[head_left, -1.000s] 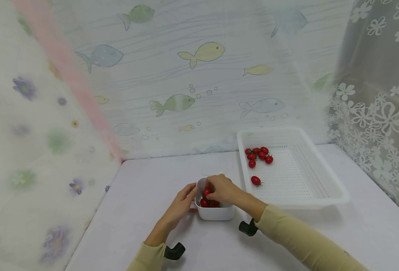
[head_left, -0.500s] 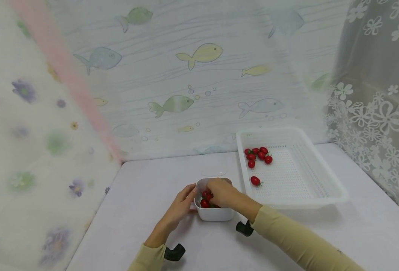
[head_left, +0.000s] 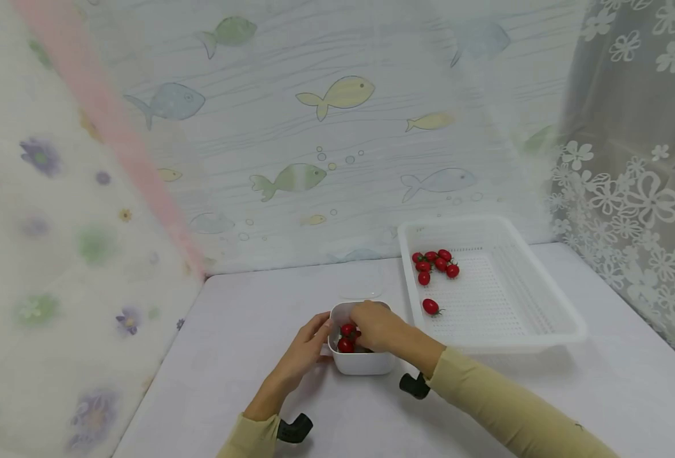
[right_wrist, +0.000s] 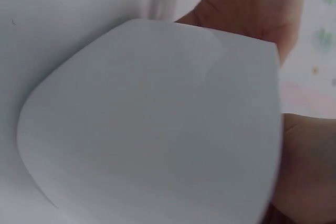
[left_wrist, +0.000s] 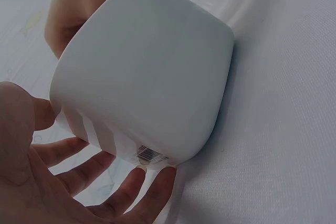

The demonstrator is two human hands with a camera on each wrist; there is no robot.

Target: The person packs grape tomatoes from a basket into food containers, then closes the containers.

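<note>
A small white square container stands on the table, with red cherry tomatoes inside. My left hand rests against its left side. In the left wrist view, several fingertips touch the wall near a barcode label, and the thumb is by the rim. My right hand reaches down into the container from the right. Its fingertips are hidden among the tomatoes and behind the wall, so what they hold cannot be seen. The right wrist view is mostly filled by the container's outer wall.
At the right stands a large white perforated basket. More cherry tomatoes lie grouped at its back left, and one single tomato lies nearer the front. A thin clear lid-like piece lies just behind the container.
My right hand has sunk deeper into the container, and its fingertips have gone out of sight. The left hand has stayed against the side. The tomatoes in the basket have not moved.
</note>
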